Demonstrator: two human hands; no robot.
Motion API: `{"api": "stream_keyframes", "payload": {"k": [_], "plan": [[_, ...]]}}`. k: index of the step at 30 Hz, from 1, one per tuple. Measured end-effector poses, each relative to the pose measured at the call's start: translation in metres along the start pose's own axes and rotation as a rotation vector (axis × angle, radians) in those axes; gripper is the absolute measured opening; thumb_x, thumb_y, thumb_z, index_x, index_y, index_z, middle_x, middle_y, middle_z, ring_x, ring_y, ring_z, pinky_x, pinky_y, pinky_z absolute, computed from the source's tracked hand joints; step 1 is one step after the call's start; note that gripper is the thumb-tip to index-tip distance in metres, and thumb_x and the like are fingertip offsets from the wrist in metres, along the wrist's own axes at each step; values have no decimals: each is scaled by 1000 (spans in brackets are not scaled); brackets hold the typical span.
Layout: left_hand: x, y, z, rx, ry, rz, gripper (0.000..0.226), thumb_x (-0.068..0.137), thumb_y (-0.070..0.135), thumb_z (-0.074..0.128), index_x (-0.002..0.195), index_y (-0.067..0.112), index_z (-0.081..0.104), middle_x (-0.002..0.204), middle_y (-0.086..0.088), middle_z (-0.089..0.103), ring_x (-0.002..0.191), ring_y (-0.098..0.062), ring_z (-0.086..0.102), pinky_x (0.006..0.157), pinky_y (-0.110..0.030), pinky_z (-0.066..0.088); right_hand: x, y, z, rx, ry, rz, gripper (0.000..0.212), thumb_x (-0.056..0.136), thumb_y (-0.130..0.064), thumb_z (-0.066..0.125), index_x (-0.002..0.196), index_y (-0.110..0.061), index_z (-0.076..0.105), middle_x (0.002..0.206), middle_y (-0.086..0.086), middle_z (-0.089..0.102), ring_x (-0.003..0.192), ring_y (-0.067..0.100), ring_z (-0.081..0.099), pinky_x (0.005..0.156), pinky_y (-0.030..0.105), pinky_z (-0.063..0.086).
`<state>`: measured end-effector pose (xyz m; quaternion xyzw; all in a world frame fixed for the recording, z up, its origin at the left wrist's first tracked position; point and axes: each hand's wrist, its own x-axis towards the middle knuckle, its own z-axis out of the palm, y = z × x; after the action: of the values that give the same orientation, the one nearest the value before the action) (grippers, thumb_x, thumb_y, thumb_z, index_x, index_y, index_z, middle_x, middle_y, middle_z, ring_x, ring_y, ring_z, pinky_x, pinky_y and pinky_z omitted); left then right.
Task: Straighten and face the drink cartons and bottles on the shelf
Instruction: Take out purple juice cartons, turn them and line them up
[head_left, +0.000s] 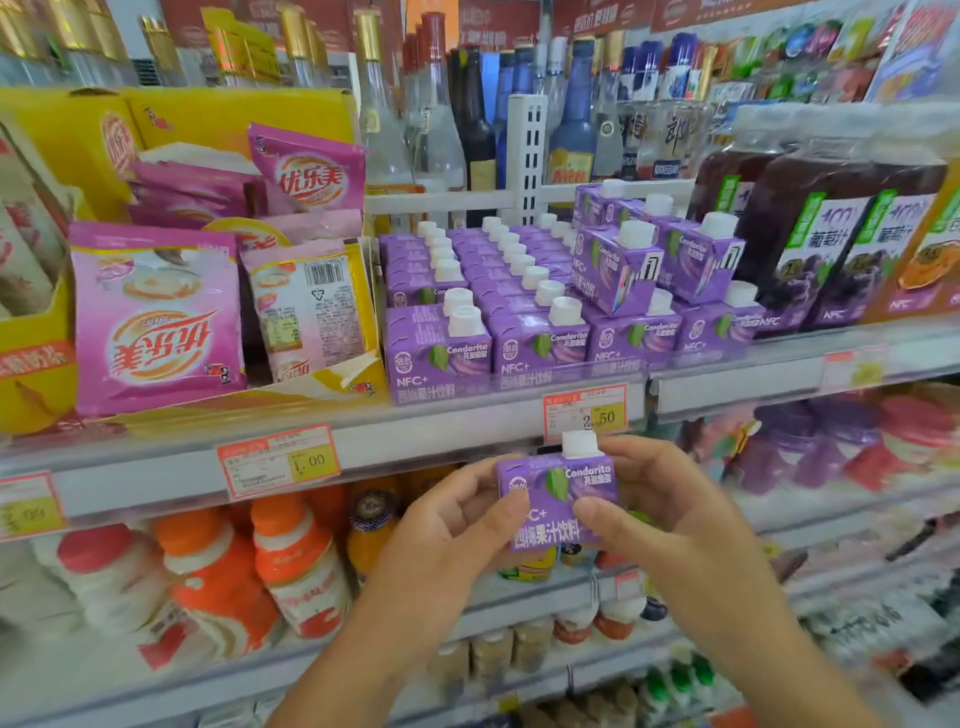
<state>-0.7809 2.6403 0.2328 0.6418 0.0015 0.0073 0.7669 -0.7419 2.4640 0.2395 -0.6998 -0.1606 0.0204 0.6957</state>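
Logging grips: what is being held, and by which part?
One purple juice carton, held by its sides: left hand on the left edge, right hand on the right.

The carton (558, 499) pinched between the left hand (447, 525) and the right hand (670, 504) is smooth coated paperboard with a soft sheen. Its cap (579, 445) is matt white plastic. Up and left of the left hand, the pink sachets (156, 317) are glossy film, standing in a matt yellow cardboard box (234, 111). Up and right of the right hand, the dark juice bottles (810, 234) look like clear glossy plastic, though they are blurred.
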Motion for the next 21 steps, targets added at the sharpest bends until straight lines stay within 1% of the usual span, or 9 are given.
{"api": "stream_keyframes", "payload": {"k": [3, 7, 10, 12, 15, 16, 19, 20, 21], "plan": [[-1, -4, 2, -7, -22, -18, 42, 77, 29, 62, 118, 21, 63, 108, -2, 74, 103, -20, 70, 86, -33, 58, -5, 6, -2, -30, 6, -29, 41, 70, -22, 73, 110, -23, 64, 99, -3, 73, 91, 15, 69, 63, 24, 55], [-1, -8, 5, -13, -21, -13, 41, 76, 30, 62, 116, 22, 63, 107, -2, 75, 102, -20, 70, 83, -29, 58, -7, 10, -4, -30, 24, -44, 41, 71, -22, 72, 111, -23, 65, 99, -3, 74, 90, 16, 69, 63, 25, 56], [0, -10, 6, -21, -32, -8, 43, 76, 32, 62, 118, 21, 63, 109, -3, 74, 103, -20, 70, 84, -29, 58, -9, 17, -2, -105, 86, -94, 43, 73, -27, 72, 115, -34, 66, 106, -6, 67, 94, 15, 68, 65, 25, 57], [-1, -12, 7, -42, -38, -8, 45, 77, 34, 60, 120, 21, 62, 113, -3, 73, 106, -22, 69, 86, -31, 58, -11, 20, 1, -132, 129, -136, 41, 73, -33, 71, 111, -46, 63, 104, -8, 65, 96, 14, 67, 68, 27, 58], [-3, -13, 10, -55, -55, -10, 43, 84, 31, 55, 125, 20, 61, 119, -4, 71, 111, -22, 66, 91, -32, 56, -14, 26, 6, -84, 127, -156, 38, 74, -35, 75, 103, -50, 56, 104, -11, 67, 99, 13, 67, 79, 30, 58], [-3, -13, 12, -59, -67, -11, 42, 86, 30, 53, 126, 20, 61, 119, -4, 71, 112, -22, 66, 91, -32, 56, -15, 27, 7, -86, 102, -146, 44, 74, -39, 79, 107, -50, 54, 107, -13, 66, 103, 12, 65, 83, 29, 57], [-5, -16, 15, -93, -91, -20, 38, 89, 26, 49, 124, 19, 63, 117, -5, 72, 107, -18, 68, 80, -23, 56, -18, 32, 11, -219, 65, -137, 88, 55, -59, 83, 130, -47, 39, 126, -23, 50, 119, 7, 55, 90, 24, 53], [-5, -16, 16, -95, -95, -20, 38, 89, 26, 48, 123, 19, 64, 116, -5, 72, 107, -18, 68, 79, -22, 55, -19, 33, 11, -247, 81, -150, 93, 52, -60, 83, 132, -47, 37, 125, -26, 45, 122, 6, 53, 90, 20, 52], [-6, -16, 17, -85, -97, -14, 38, 89, 26, 48, 123, 19, 64, 117, -5, 72, 108, -18, 68, 79, -23, 56, -19, 33, 10, -243, 98, -160, 91, 52, -55, 83, 131, -48, 39, 123, -27, 44, 121, 6, 53, 88, 17, 51]]}}
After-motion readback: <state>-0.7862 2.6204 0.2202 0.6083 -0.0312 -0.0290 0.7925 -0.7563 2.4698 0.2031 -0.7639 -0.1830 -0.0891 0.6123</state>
